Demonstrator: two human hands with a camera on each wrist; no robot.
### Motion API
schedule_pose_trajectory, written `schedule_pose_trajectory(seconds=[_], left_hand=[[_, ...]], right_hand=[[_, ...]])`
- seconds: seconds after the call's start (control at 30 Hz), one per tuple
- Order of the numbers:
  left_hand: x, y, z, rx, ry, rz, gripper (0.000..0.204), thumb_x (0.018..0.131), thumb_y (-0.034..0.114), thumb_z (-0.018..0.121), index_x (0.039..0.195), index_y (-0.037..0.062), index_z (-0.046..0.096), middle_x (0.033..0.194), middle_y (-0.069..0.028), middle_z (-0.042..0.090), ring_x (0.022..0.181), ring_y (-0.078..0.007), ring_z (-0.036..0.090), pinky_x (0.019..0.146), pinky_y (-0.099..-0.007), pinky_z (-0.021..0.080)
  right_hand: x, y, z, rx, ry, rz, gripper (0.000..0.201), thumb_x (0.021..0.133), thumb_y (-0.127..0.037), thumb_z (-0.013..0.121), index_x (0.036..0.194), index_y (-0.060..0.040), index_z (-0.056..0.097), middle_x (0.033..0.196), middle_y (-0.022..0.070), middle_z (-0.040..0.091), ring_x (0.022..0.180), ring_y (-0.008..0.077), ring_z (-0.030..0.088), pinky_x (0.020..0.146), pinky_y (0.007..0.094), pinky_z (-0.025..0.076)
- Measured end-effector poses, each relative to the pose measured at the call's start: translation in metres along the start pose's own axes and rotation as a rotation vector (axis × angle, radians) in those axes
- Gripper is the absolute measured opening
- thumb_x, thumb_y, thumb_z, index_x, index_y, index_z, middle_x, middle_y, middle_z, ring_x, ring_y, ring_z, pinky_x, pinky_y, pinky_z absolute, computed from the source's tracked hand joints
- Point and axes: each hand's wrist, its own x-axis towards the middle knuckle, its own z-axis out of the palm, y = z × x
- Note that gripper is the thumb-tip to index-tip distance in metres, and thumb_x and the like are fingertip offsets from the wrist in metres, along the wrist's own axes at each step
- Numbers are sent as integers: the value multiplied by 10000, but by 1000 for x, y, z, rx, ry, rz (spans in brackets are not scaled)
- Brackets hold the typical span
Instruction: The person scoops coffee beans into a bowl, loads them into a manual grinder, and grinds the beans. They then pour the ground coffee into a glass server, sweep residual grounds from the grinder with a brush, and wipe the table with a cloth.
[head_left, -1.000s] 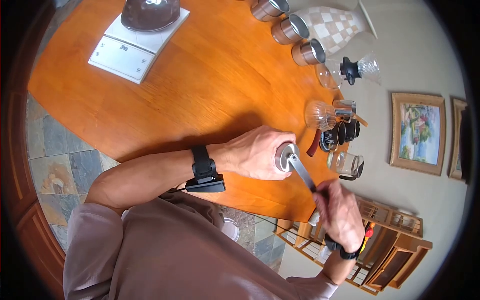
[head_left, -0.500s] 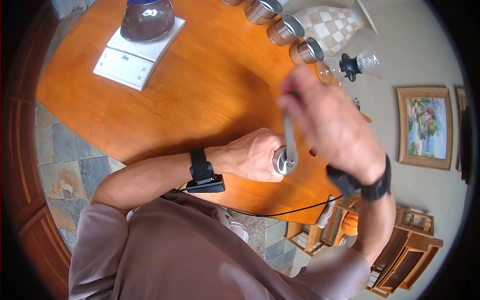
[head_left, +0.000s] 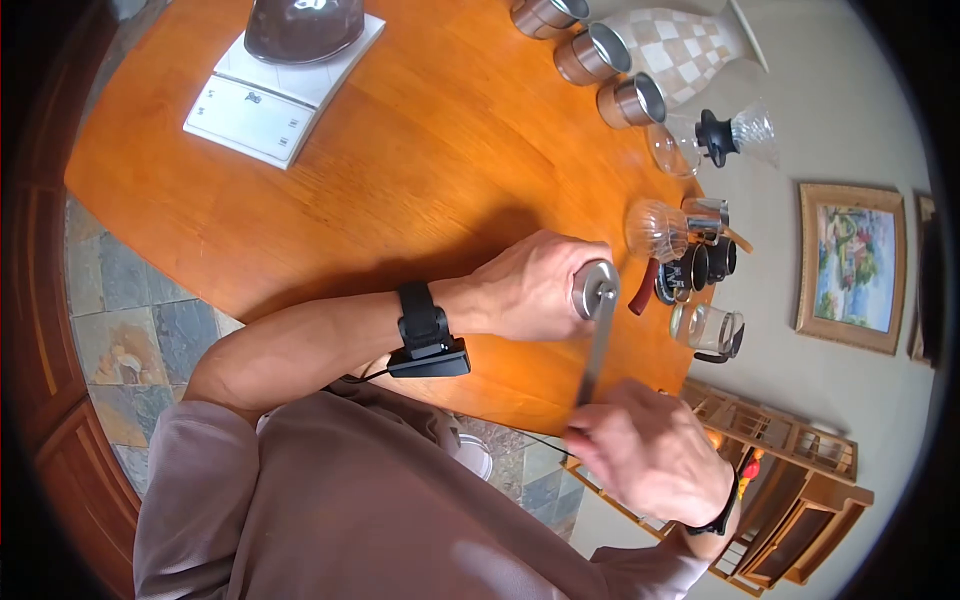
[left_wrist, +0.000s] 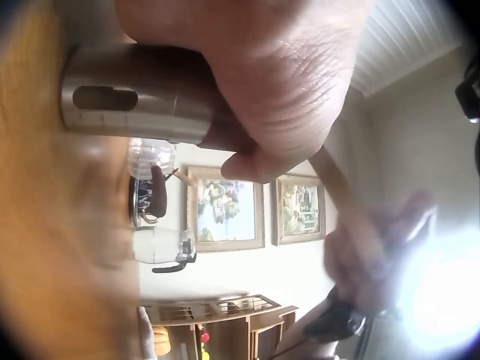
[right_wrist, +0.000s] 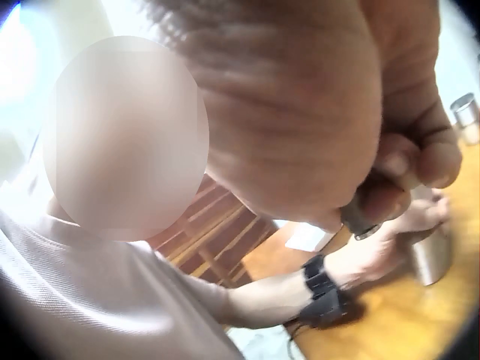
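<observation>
My left hand (head_left: 535, 285) wraps around the body of a steel hand coffee grinder (head_left: 592, 288), seen from above. In the left wrist view the grinder's cylinder (left_wrist: 146, 94) shows an oval window near its base, close to the wooden tabletop (left_wrist: 45, 225). A flat metal crank (head_left: 598, 345) runs from the cap toward the person's side. My right hand (head_left: 650, 450) grips the crank's outer end, with the fingers curled round its dark knob (right_wrist: 360, 221). Most of the knob is hidden by that hand.
A white scale (head_left: 245, 120) with a dark bowl (head_left: 305, 30) lies at the far left. Several metal cups (head_left: 632, 100), a glass dripper (head_left: 752, 130), a ribbed glass vessel (head_left: 655, 230) and a glass pot (head_left: 705, 328) stand along the wall side, near a checkered vase (head_left: 675, 50).
The crank has turned round the grinder's cap, pointing lower right, then up, now down. My right hand has circled with it, while my left hand keeps holding the body.
</observation>
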Motion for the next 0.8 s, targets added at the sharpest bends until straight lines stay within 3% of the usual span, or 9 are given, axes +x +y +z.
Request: schedule_pose_trajectory(seconds=[0.07, 0.17, 0.23, 0.3, 0.47, 0.5, 0.6, 0.67, 0.8], left_hand=[[-3, 3, 0, -43, -8, 51, 225, 742, 137, 762, 832, 44, 578, 746, -144, 642, 684, -345, 638, 663, -398, 528], [-3, -14, -1, -281, -101, 47, 195, 775, 166, 734, 835, 50, 589, 753, -145, 636, 716, -357, 633, 689, -428, 530], [-5, -30, 27, 226, 186, 501, 196, 769, 169, 735, 872, 53, 616, 767, -148, 643, 731, -390, 623, 691, -447, 525], [-6, 1, 4, 30, -96, -3, 214, 738, 131, 753, 882, 53, 615, 774, -156, 658, 731, -391, 643, 679, -456, 525], [-9, 1, 2, -31, 10, 72, 261, 727, 105, 789, 904, 45, 607, 820, -142, 669, 741, -364, 657, 674, -438, 527], [-7, -1, 1, -47, -10, 38, 257, 730, 103, 785, 905, 44, 607, 819, -144, 669, 743, -359, 663, 677, -438, 528], [-4, 4, -4, -73, -27, -8, 252, 733, 94, 778, 908, 35, 607, 814, -141, 669, 752, -361, 667, 678, -431, 530], [-4, 4, -1, -89, -34, -28, 248, 734, 86, 775, 910, 35, 609, 812, -139, 669, 754, -361, 667, 678, -429, 530], [-4, -2, 5, -52, 9, 25, 224, 747, 59, 757, 923, 44, 619, 809, -138, 667, 755, -353, 666, 669, -418, 528]], right_hand=[[31, -2, -5, -23, -53, -137, 213, 868, -111, 768, 971, -39, 595, 834, 107, 608, 724, 294, 655, 566, 420, 533], [83, 7, -17, -56, 223, -285, 201, 870, -127, 741, 931, -53, 565, 836, 113, 602, 702, 320, 626, 551, 422, 507], [106, 26, -39, -124, 233, -163, 152, 932, -111, 681, 993, -48, 556, 786, 160, 621, 707, 351, 645, 605, 421, 521], [107, 55, -54, -96, 292, 27, 138, 990, -116, 630, 1041, -16, 549, 849, 174, 660, 775, 376, 669, 663, 442, 512], [29, 95, -47, -24, 277, 410, 109, 994, -76, 615, 1026, -3, 541, 830, 208, 659, 762, 410, 650, 673, 430, 500], [8, 95, -40, 11, 178, 553, 128, 1024, -109, 603, 1014, 7, 551, 760, 129, 604, 688, 203, 578, 676, 349, 488], [-25, 57, -18, 16, 101, 587, 117, 983, -82, 657, 1002, 6, 583, 773, 154, 651, 674, 254, 635, 632, 370, 500], [-30, 25, -11, -56, 48, 441, 154, 926, -93, 721, 994, -9, 611, 824, 148, 673, 664, 312, 662, 603, 399, 524], [13, -8, -4, -47, -81, -35, 220, 840, -126, 797, 983, -33, 658, 794, 98, 612, 669, 283, 630, 566, 417, 534]])
